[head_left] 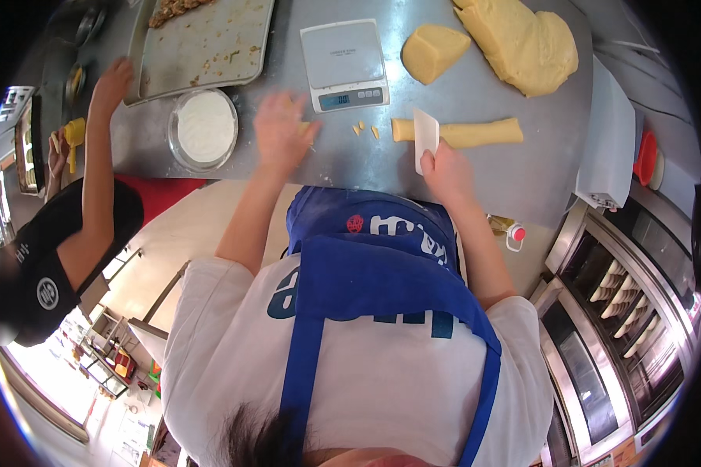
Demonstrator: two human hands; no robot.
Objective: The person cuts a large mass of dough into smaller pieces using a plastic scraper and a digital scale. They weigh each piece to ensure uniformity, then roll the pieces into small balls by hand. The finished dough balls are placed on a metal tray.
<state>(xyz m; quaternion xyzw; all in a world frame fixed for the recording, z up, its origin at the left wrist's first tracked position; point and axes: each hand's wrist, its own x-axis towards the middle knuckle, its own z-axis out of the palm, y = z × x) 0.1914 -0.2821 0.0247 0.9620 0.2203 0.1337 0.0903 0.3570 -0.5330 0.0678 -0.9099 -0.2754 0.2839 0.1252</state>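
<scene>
My left hand (283, 131) is blurred over the steel table, between the bowl of flour and the scale, with bits of yellow dough showing at its fingers. My right hand (448, 169) grips a white plastic dough scraper (426, 137), which stands across a yellow dough roll (479, 133) near the roll's left end. Several small dough scraps (359, 127) lie between my hands. Above them sits a digital kitchen scale (344, 64) with a bare plate. A cut dough piece (434, 52) and a large dough mass (528, 49) rest at the upper right.
A round bowl of white flour (204, 128) stands left of my left hand. Behind it is a metal tray (210, 52) with brown filling at its far end. A co-worker's arm (102, 111) reaches in at the left. An oil bottle (505, 225) is below the table's edge, right.
</scene>
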